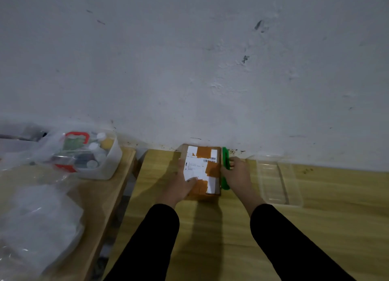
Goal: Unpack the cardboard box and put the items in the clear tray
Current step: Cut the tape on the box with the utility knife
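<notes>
A closed cardboard box [207,154] with a white shipping label and brown tape lies on the wooden table against the wall. My left hand [182,182] presses on its left side and top, thumb over the label. A green cutter [225,154] lies along the box's right edge, and my right hand [237,173] grips it. The clear tray [277,181] stands just right of my right hand, with nothing visible in it.
A second wooden table stands to the left across a narrow gap. It carries a white bin [99,167] of bottles and small items in plastic wrap, plus crumpled clear plastic bags [35,219]. The grey wall [189,59] runs along the back.
</notes>
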The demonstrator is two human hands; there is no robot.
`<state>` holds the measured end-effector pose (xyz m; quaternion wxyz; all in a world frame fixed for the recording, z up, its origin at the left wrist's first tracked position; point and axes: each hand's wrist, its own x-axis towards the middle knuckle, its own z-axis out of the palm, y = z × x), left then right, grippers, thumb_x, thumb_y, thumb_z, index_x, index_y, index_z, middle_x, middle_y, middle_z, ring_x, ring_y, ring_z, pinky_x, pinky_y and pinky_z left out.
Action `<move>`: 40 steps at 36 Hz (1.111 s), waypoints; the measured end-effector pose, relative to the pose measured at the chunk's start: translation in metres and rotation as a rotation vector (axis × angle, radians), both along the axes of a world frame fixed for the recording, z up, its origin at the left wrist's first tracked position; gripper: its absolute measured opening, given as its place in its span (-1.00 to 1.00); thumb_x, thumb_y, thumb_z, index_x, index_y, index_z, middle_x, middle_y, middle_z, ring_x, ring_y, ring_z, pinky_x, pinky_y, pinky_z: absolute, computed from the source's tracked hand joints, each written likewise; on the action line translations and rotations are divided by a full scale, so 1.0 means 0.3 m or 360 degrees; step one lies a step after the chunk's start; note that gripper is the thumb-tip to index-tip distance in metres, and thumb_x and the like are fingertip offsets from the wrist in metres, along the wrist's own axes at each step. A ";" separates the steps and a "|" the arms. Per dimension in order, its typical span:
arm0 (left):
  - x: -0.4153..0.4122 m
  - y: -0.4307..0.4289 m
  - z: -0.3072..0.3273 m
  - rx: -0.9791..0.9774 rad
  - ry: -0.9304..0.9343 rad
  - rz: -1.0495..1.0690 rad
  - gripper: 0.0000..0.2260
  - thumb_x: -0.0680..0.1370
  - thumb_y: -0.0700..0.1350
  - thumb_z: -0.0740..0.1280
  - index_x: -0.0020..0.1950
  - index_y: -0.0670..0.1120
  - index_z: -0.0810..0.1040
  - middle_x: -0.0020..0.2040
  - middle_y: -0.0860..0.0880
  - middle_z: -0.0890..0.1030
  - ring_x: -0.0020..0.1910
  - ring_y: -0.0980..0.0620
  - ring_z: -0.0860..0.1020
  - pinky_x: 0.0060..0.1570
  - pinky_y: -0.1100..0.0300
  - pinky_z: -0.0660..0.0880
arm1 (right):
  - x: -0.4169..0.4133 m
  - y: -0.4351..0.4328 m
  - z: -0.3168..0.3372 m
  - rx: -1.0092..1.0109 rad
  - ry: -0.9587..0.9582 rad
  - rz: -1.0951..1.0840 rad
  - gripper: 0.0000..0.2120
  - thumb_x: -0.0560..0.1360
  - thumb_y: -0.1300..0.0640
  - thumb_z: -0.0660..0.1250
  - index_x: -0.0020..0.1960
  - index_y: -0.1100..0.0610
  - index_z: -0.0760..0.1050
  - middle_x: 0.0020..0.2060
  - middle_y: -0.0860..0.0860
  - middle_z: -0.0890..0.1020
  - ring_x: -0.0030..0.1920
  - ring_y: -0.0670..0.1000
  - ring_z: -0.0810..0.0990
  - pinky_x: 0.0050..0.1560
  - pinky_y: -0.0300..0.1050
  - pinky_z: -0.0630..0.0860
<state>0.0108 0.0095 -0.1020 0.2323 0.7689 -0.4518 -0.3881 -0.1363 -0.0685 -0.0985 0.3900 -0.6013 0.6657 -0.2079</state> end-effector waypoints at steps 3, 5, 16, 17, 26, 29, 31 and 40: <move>0.006 0.001 -0.011 -0.0020 0.0031 0.0007 -0.33 0.57 -0.04 0.25 0.52 0.08 -0.13 0.49 0.01 0.26 0.41 -0.07 0.32 0.26 -0.01 0.39 | 0.050 0.028 0.016 -0.0055 -0.0022 0.0095 -0.58 0.48 0.21 0.32 0.31 0.21 0.35 0.20 0.17 0.44 0.09 0.14 0.53 -0.03 -0.10 0.57; 0.011 0.005 -0.020 -0.0027 0.0028 0.0007 -0.33 0.57 -0.03 0.24 0.52 0.10 -0.14 0.47 0.01 0.29 0.38 -0.06 0.35 0.25 0.00 0.39 | 0.082 0.045 0.018 -0.0057 0.0036 0.0131 -0.53 0.48 0.19 0.33 0.35 0.18 0.32 0.18 0.16 0.42 0.10 0.15 0.52 0.05 0.02 0.59; 0.028 0.032 -0.070 -0.0148 0.0221 0.0069 -0.31 0.54 0.09 0.25 0.48 0.22 -0.16 0.48 0.01 0.27 0.35 -0.05 0.38 0.25 -0.11 0.44 | 0.066 0.029 -0.032 -0.0078 -0.0094 0.0066 -0.63 0.61 0.15 0.05 0.40 0.10 0.28 0.28 0.15 0.34 0.25 0.13 0.41 0.14 -0.07 0.45; 0.027 0.037 -0.074 -0.0151 0.0235 0.0080 -0.32 0.54 0.10 0.25 0.48 0.22 -0.16 0.47 0.01 0.27 0.34 -0.05 0.38 0.25 -0.11 0.45 | 0.061 0.027 -0.039 0.0022 -0.0148 0.0091 -0.62 0.62 0.16 0.02 0.43 0.07 0.23 0.33 0.15 0.33 0.27 0.13 0.41 0.14 -0.08 0.44; -0.004 0.082 -0.099 -0.0234 0.0369 0.0128 -0.30 0.57 0.03 0.25 0.52 0.13 -0.18 0.47 0.05 0.27 0.27 0.10 0.36 0.26 0.03 0.43 | 0.011 0.070 -0.060 0.0242 -0.0376 0.0182 -0.58 0.62 0.12 0.01 0.48 0.01 0.12 0.44 0.08 0.30 0.36 0.13 0.37 0.27 0.03 0.45; -0.036 0.135 -0.092 -0.0211 0.0393 0.0108 -0.29 0.57 0.04 0.25 0.52 0.13 -0.19 0.48 0.07 0.25 0.26 0.13 0.34 0.21 0.13 0.39 | -0.027 0.129 -0.048 0.0203 -0.0353 0.0202 -0.58 0.62 0.14 0.02 0.48 0.05 0.13 0.43 0.08 0.32 0.36 0.11 0.37 0.23 -0.08 0.41; -0.067 0.183 -0.085 -0.0189 0.0386 0.0100 -0.28 0.56 0.06 0.25 0.52 0.14 -0.20 0.49 0.05 0.24 0.28 0.10 0.36 0.23 0.09 0.40 | -0.062 0.185 -0.038 0.0179 -0.0398 0.0194 -0.58 0.62 0.17 0.03 0.47 0.07 0.13 0.41 0.08 0.35 0.34 0.10 0.39 0.14 -0.16 0.40; -0.283 0.476 -0.050 -0.0147 0.0610 0.0067 -0.10 0.48 -0.08 0.40 0.52 0.07 -0.26 0.51 0.06 0.20 0.39 0.10 0.29 0.30 0.12 0.36 | -0.264 0.496 -0.031 0.0242 -0.0518 0.0043 -0.51 0.59 -0.01 0.13 0.48 0.01 0.12 0.33 0.09 0.44 0.09 -0.02 0.47 0.06 -0.20 0.45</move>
